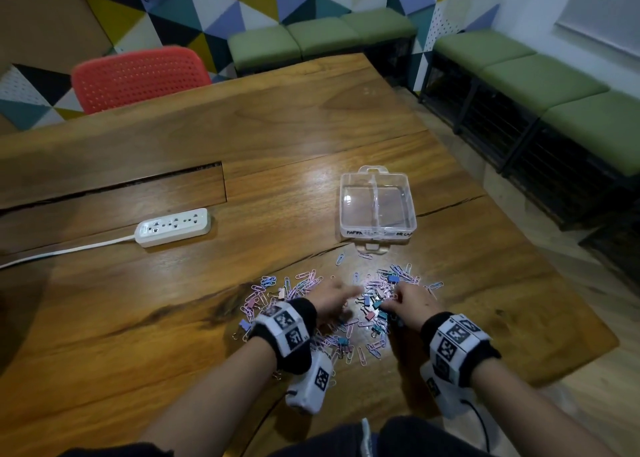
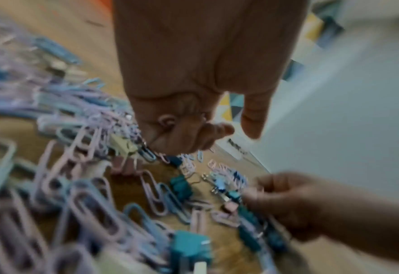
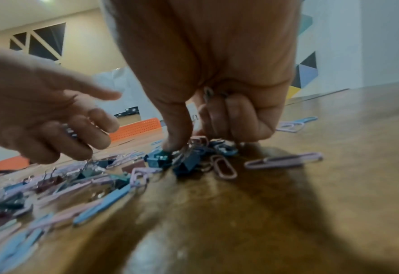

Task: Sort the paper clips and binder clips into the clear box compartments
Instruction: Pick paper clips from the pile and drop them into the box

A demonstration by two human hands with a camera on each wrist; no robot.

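Note:
A mixed pile of pastel paper clips and small binder clips [image 1: 377, 283] lies on the wooden table [image 1: 277, 138] in front of me. The clear box [image 1: 346, 214] stands just beyond it, two compartments, both empty, with handwritten labels on its near wall. My left hand [image 1: 332, 299] hovers over the pile's middle; in the left wrist view its curled fingers [image 2: 182, 137] hold a pink paper clip [image 2: 168, 120], index finger stretched out. My right hand [image 3: 193, 133] grips clips against the palm, and its thumb presses a teal binder clip [image 3: 157, 159].
A white power strip [image 1: 173, 226] with its cord lies at the left of the table. A red chair [image 1: 138, 76] stands at the far side. Green benches [image 1: 322, 37] line the walls. The table's right edge [image 1: 519, 235] runs close to the box.

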